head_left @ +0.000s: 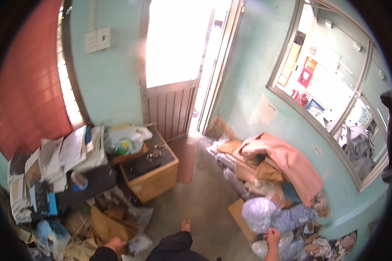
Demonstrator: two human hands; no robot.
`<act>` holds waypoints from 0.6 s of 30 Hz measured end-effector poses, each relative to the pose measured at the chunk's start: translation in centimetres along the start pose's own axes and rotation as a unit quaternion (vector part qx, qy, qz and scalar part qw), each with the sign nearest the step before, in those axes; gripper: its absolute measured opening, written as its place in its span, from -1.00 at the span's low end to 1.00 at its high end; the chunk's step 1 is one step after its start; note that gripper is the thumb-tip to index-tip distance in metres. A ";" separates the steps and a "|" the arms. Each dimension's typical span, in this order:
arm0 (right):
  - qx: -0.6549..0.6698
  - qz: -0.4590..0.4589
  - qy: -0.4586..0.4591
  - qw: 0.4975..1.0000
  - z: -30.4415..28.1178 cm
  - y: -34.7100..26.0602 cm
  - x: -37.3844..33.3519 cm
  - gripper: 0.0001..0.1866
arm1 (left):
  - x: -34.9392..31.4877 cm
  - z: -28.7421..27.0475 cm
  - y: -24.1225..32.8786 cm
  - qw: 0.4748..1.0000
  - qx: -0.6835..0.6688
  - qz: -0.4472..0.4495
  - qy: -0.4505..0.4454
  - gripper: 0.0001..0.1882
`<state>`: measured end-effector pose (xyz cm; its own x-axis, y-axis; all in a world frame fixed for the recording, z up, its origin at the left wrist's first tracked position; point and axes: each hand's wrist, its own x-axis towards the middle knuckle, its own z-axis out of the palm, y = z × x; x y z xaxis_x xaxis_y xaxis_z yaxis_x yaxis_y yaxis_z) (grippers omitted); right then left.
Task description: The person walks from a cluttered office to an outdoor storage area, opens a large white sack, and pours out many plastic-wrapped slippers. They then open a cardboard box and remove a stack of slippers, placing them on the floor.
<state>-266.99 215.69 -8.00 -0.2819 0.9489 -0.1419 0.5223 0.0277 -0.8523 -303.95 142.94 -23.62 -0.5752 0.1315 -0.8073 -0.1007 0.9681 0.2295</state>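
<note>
My left hand (115, 244), in a dark sleeve, is low at the left, beside a heap of brown leather pieces (105, 222). Motion smears its fingers, so I cannot tell whether it holds anything. At the lower right my right hand (272, 237) is closed, its fingers curled in. Whatever lies inside them, if anything, is too small to make out. Just beyond this hand sits a bulging clear plastic bundle (258, 214), with a grey-blue wrapped bundle (294, 219) to its right. More plastic bags (287, 246) lie beneath and around the hand.
Ahead, a wooden cabinet (154, 186) stands near a partly open door (172, 102). Papers (72, 148) cover a dark table (89, 185) at left. Pink and brown leather sheets (283, 152) pile along the right wall. My bare foot (186, 225) shows on the floor (178, 206).
</note>
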 end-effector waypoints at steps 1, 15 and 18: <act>0.039 0.013 0.019 0.999 2.0 -0.9 3.3 -0.78 | 1.8 -1.9 3.4 0.999 -0.020 -0.039 -0.009 -0.48; -0.251 0.177 -0.433 0.847 31.5 -5.5 38.6 -0.75 | 13.3 -45.0 76.1 0.865 -0.169 0.368 0.295 -0.61; -0.335 0.079 -0.401 0.849 39.2 -19.6 57.8 -0.70 | 15.6 -51.8 86.1 0.861 -0.147 0.397 0.280 -0.49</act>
<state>-325.07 257.68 -19.19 -0.4819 0.4449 -0.7549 0.8697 0.3477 -0.3502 -363.62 217.27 11.71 -0.8506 0.5244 0.0379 0.3511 0.5129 0.7834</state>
